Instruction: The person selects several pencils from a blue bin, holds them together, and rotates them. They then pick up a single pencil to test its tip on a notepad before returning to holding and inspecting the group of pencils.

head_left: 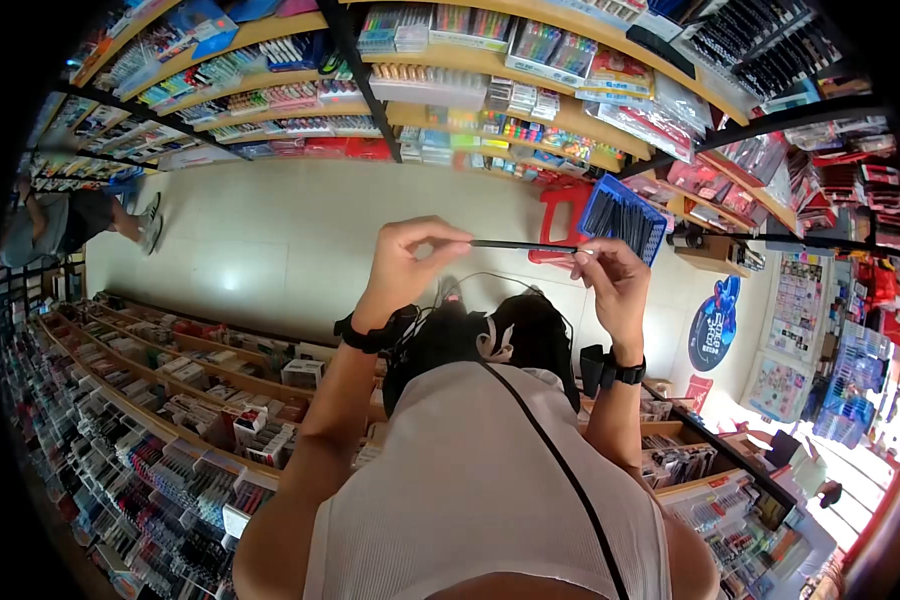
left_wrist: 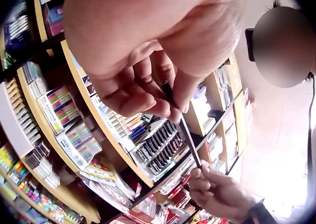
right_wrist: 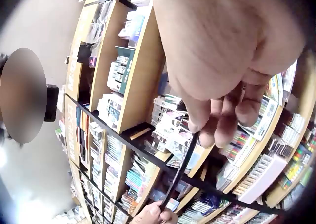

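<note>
A thin black stick-like item (head_left: pixel 523 245), which looks like a pen or pencil, is held level between the two hands in front of the body. The left hand (head_left: pixel 406 262) pinches one end between thumb and fingertips. At the other end, the right hand (head_left: pixel 615 284) pinches it with thumb and fingers. In the left wrist view the dark stick (left_wrist: pixel 190 139) runs from the left hand (left_wrist: pixel 148 61) down to the right hand (left_wrist: pixel 219 192). The right wrist view shows the stick (right_wrist: pixel 177 177) between the right hand (right_wrist: pixel 227 61) and the left hand (right_wrist: pixel 154 214).
Shelves of pens and stationery (head_left: pixel 470 60) stand ahead, with more racks (head_left: pixel 190 400) close on the left and behind. A blue basket (head_left: pixel 657 235) of dark items sits by a red stool (head_left: pixel 560 212) beyond the right hand. Another person (head_left: pixel 60 225) stands far left.
</note>
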`<state>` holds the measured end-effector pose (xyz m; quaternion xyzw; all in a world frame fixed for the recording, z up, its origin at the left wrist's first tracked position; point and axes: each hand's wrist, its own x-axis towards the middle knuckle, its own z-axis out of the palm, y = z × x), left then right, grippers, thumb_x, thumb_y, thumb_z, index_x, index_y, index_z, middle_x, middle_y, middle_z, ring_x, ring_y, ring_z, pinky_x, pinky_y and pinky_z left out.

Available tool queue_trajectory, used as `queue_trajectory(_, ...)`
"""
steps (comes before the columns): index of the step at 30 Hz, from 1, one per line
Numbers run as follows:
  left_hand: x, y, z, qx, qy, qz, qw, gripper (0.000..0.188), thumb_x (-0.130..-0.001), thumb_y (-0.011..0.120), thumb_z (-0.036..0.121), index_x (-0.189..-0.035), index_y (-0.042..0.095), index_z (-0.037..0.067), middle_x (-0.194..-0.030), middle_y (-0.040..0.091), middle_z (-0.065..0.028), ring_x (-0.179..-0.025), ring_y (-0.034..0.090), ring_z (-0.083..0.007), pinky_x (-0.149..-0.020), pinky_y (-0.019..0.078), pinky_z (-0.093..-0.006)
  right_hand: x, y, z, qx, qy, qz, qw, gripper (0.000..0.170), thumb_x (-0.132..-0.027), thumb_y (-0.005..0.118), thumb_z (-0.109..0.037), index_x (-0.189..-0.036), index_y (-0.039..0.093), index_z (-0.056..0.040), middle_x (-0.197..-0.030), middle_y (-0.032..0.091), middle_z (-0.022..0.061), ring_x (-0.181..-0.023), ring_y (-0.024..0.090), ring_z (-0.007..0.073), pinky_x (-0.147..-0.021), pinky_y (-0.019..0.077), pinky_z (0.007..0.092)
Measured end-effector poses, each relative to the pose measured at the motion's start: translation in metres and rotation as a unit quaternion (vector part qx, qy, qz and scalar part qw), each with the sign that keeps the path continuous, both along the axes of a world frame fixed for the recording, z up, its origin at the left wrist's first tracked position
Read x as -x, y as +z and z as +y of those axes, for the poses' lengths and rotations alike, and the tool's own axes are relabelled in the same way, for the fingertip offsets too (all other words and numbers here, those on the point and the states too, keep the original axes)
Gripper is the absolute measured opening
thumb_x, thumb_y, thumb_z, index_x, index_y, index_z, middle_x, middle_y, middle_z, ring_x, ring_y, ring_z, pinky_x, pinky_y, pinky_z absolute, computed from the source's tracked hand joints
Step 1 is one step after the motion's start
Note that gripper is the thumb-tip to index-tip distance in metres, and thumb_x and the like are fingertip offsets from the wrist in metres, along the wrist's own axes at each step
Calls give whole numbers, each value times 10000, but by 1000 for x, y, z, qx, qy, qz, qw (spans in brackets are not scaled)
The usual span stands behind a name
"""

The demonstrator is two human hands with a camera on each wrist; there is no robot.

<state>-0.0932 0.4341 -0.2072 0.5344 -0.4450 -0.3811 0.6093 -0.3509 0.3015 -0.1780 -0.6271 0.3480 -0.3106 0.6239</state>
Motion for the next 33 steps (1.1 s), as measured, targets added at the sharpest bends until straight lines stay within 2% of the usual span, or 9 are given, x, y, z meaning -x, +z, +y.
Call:
queue_trajectory(7,-27,-15,42,-4,62,50,997,159,-841,671,-124,-979,717,-61,-923,714,-135,-818,674,-163,-751,535,-275,-48,2,11,13,69,17,997,129,-933,644,14,-1054,639,57,-855,701,96,-759,643,128,-709,526,249)
queue_trajectory(10,-37,-16,54,-15,73,31,997,167,-843,668,-125,-990,717,-63,-920,714,-134,-812,675,-163,-745,536,-269,-59,1,14,-5,77,50,996,109,-966,619,-35,-999,656,62,-812,692,91,-727,636,125,-677,520,247)
queue_trajectory(15,-48,-20,65,-10,83,23,996,169,-841,678,-119,-992,719,-58,-917,715,-123,-807,673,-155,-738,538,-254,-71,2,13,-26,118,113,986,267,-1008,581,-125,-835,676,56,-737,673,74,-648,595,111,-612,488,235)
queue_trajectory(18,-47,-22,65,-25,96,41,994,162,-842,689,-107,-991,721,-52,-912,718,-117,-809,671,-146,-740,537,-251,-75,-2,16,-25,99,76,992,254,-1001,587,-110,-826,673,54,-730,669,68,-650,591,109,-611,485,235)
queue_trajectory(33,-44,-24,39,-11,30,45,998,176,-840,701,-103,-1007,711,-50,-937,721,-106,-844,665,-134,-755,531,-247,-55,1,20,1,46,53,998,151,-971,605,-51,-904,658,73,-784,664,80,-695,592,120,-653,489,251)
